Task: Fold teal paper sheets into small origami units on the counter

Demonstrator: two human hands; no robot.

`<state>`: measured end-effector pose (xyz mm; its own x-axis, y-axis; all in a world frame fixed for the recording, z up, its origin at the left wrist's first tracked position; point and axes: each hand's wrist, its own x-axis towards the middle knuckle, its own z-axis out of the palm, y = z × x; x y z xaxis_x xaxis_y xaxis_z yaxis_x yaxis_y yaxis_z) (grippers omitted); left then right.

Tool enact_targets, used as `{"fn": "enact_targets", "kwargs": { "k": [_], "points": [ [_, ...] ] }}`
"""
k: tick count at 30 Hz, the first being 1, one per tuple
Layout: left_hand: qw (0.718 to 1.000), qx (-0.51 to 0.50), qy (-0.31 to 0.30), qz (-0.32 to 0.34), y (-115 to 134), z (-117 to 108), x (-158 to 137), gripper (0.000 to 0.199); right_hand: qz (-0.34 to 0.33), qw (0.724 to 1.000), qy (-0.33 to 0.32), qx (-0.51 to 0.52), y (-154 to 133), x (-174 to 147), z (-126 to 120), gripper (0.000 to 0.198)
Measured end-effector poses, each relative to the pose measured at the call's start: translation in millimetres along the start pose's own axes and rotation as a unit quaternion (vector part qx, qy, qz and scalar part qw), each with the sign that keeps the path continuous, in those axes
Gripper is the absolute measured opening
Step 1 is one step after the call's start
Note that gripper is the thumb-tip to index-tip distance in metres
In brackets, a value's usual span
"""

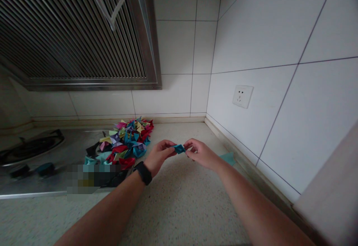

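On my far left, the black burner (32,147) sits on the steel cooktop (75,138), with two dark knobs (45,169) in front of it. The slatted range hood (84,33) hangs above, and a pale bent strip (123,3) dangles before its right part. Next comes a heap of folded paper pieces (125,137) in red, blue, yellow, pink, purple and pale green, piled at the right end of the cooktop; its near edge is blurred out, so I can't tell what lies there. I wear a black band (144,173) on my left wrist. My left hand (160,154) has thumb and fingers pinched on the left end of a small blue folded paper (179,149), which I hold up over the speckled counter (179,208). My right hand (200,153) pinches its right corner between thumb and fingertips. Beyond my right wrist, a light teal sheet (228,158) lies near the wall, partly hidden by my arm. Farther right, a white socket (242,96) is set in the tiled wall (279,25).
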<state>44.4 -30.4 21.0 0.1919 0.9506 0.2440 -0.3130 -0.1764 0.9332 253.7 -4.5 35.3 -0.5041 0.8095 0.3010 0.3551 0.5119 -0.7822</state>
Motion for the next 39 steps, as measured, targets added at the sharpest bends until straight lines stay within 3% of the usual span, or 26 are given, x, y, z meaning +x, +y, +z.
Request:
{"fn": "enact_targets", "kwargs": {
  "k": [26, 39],
  "points": [
    [0.991, -0.133, -0.014, -0.028, 9.1, -1.8, -2.0, 0.015, 0.020, 0.990, -0.029, 0.136, -4.2, -2.2, -9.3, 0.023],
    [0.995, -0.091, -0.026, -0.024, 6.0, -0.1, -0.7, 0.023, 0.019, 0.992, -0.023, 0.125, -0.7, -0.8, -7.9, 0.027]
  ]
}}
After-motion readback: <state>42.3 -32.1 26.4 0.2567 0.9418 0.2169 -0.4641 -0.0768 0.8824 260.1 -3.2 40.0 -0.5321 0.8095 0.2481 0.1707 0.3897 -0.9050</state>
